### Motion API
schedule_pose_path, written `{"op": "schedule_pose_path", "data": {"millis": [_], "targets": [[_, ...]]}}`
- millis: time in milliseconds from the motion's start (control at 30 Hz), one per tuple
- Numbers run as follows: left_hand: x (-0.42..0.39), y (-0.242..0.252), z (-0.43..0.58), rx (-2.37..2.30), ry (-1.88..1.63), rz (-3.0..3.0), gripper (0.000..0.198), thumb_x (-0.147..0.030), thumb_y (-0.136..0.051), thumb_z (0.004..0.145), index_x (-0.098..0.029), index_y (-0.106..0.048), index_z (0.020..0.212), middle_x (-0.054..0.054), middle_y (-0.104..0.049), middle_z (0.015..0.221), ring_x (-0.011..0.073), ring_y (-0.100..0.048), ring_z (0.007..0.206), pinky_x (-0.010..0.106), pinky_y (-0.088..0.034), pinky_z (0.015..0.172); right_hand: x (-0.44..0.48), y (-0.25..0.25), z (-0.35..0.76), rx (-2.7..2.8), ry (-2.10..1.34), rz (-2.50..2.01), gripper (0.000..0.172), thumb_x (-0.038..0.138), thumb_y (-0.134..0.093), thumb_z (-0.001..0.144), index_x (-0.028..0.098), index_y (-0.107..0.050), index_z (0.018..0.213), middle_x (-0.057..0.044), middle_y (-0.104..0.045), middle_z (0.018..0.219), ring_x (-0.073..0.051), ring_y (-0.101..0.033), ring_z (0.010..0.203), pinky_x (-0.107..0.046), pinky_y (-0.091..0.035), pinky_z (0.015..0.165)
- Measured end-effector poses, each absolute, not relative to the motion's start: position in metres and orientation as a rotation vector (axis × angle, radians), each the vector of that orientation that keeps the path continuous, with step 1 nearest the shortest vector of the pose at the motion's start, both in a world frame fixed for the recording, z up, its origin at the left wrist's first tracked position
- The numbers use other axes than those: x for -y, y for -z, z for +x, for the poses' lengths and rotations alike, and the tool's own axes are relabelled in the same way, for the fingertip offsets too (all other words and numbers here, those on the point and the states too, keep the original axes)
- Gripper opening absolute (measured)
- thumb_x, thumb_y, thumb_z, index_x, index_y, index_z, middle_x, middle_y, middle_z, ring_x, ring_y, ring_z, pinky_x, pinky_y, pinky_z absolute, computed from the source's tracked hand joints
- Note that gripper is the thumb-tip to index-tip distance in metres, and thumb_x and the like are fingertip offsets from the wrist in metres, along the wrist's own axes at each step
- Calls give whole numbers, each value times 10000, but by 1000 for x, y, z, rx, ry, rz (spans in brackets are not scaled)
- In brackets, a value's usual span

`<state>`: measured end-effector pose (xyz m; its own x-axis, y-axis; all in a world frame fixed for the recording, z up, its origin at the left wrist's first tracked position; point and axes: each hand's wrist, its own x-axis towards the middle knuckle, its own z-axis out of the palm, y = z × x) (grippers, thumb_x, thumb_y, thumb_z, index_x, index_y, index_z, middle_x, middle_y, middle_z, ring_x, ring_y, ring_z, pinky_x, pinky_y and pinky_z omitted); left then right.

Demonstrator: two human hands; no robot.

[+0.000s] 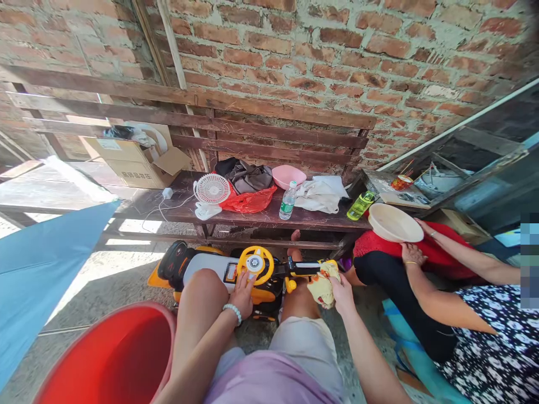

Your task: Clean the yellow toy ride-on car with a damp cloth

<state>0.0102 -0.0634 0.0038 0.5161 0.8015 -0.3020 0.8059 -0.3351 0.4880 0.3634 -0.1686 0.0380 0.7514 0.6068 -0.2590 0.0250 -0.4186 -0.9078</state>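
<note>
One cloth (323, 286) (right hand (343, 294)), one wheel (255, 265) (left hand (243, 294))

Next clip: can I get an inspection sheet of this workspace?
Surface: concrete floor, with a wooden bench beyond.
Job's things: ride-on toy car, yellow steering wheel, yellow cloth.
Clutter: on the bench, desk fan, red bag, water bottle, pink bowl, green bottle.
Hands: left hand on the wheel; right hand grips the cloth.
Cables: white cord on the bench.
Surroundings: brick wall, red tub, carton, co-worker's hands holding a beige basin.
</note>
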Motion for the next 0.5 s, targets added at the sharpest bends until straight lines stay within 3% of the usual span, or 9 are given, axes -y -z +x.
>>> {"op": "schedule_pose_path", "data": {"millis": [100, 200, 333, 500], "targets": [[65, -5, 11, -1336, 25, 2165, 910, -43, -559, 818, -140, -435, 1715, 151, -216, 1871, 327, -104, 1748, 507, -259, 1397, 148, -21, 349, 812, -750, -2099, 295, 272, -558, 791, 208, -719, 1030, -73, -810, 1007, -243, -770, 952, -319, -603, 860], [65, -4, 10, -1350, 28, 2164, 912, -38, -542, 818, -145, -429, 1717, 151, -200, 1874, 326, -100, 1748, 527, -292, 1383, 136, -5, 322, 1304, -749, -2211, 244, 149, -536, 815, 222, -681, 997, -61, -783, 1111, -215, -734, 1044, -306, -546, 944], [65, -3, 8, -1363, 51, 2184, 908, -15, -537, 823, -134, -423, 1716, 164, -194, 1874, 316, -89, 1749, 509, -255, 1398, 138, 3, 318, 1723, -692, -2251, 295, 82, -561, 850, 230, -655, 1087, -46, -731, 1264, -197, -691, 1114, -280, -480, 909], [64, -2, 8, -1357, 70, 2192, 915, 20, -521, 827, -163, -421, 1718, 160, -195, 1874, 304, -85, 1750, 518, -307, 1380, 146, -4, 360, 1638, -629, -2543, 358, 76, -544, 914, 228, -658, 1218, -73, -703, 1391, -192, -706, 1103, -278, -435, 828]]}}
